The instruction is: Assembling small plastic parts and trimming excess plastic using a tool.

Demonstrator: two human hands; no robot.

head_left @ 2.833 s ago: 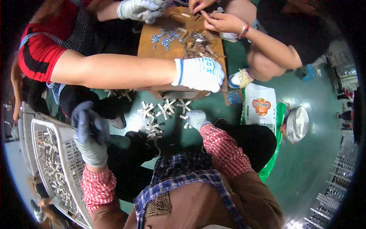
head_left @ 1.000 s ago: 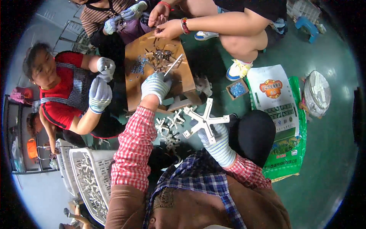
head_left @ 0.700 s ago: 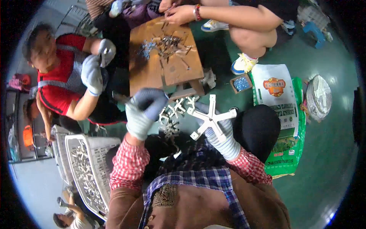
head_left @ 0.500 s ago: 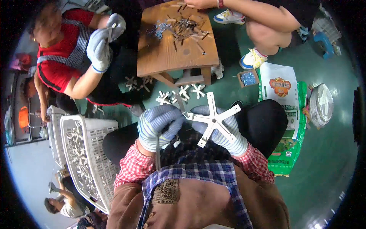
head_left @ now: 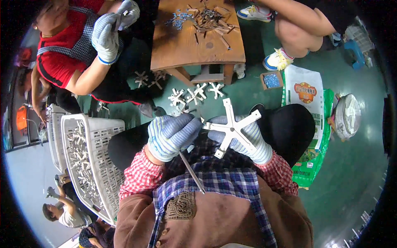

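Note:
My left hand (head_left: 170, 136), in a striped knit glove, is closed around a thin metal rod (head_left: 191, 172). The rod's narrow tip slants out below the fist, over my plaid apron (head_left: 211, 182). Also gloved, my right hand (head_left: 254, 144) grips a white five-armed star-shaped base (head_left: 237, 125) from behind, so most of those fingers are hidden. The base faces up in front of me, with small holes near its arm ends. Its left arm points at my left fingertips; whether they touch cannot be made out.
Several white star bases (head_left: 194, 94) lie on the floor ahead, before a wooden stool (head_left: 186, 51) bearing small metal parts. A white crate (head_left: 109, 161) of parts stands left. A gloved co-worker (head_left: 74, 53) sits far left. At right are a small box (head_left: 271, 80) and a green-white sack (head_left: 306, 107).
The rod below my left fist has swung from nearly straight down to slanting right. My right hand keeps the base in nearly the same place. The view has shifted slightly.

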